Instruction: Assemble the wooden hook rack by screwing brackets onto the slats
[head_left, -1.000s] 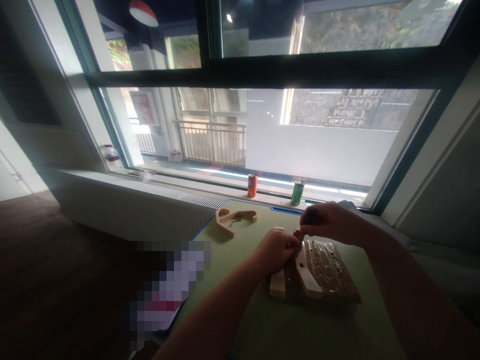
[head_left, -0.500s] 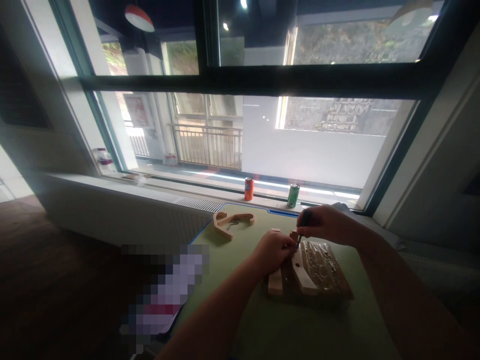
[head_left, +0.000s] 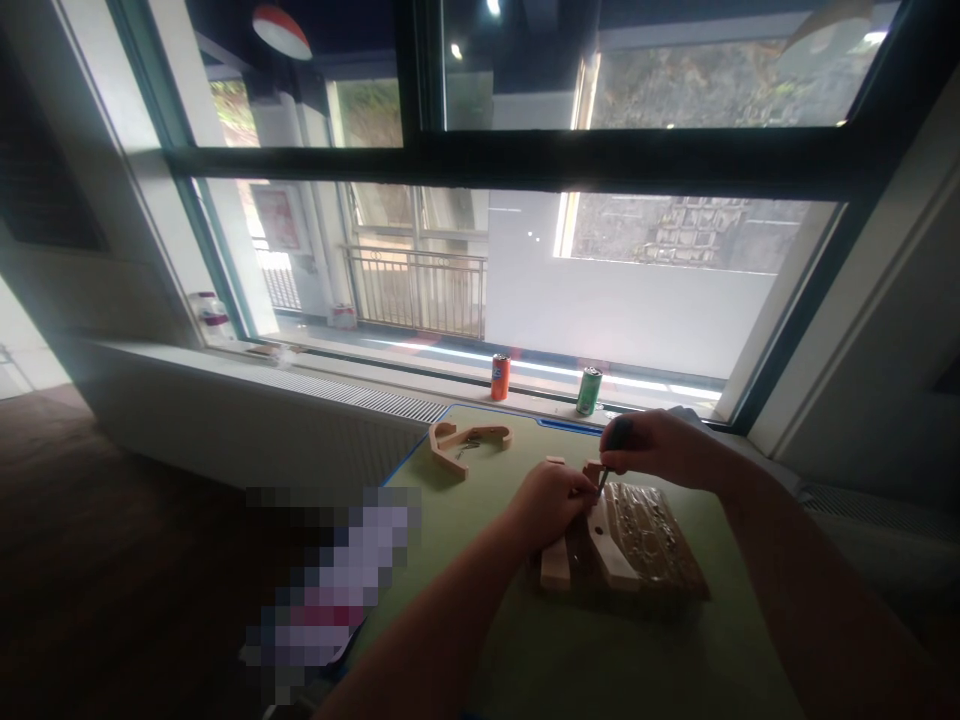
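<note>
My left hand (head_left: 550,503) is closed on the top of a pale wooden frame (head_left: 609,550) made of two bars. The frame rests on a brown board wrapped in clear plastic (head_left: 651,546) on the green table (head_left: 600,650). My right hand (head_left: 660,445) grips the dark handle of a screwdriver (head_left: 611,450). Its thin shaft points down at the top of the frame, right beside my left fingers. What the tip touches is too small to see.
A curved wooden piece (head_left: 469,440) lies at the table's far left corner. An orange can (head_left: 500,377) and a green can (head_left: 589,391) stand on the windowsill behind. A blurred patch sits off the table's left edge. Dark floor lies to the left.
Both hands stay at the top of the wooden frame. The view has shifted slightly; the screwdriver is held in much the same place.
</note>
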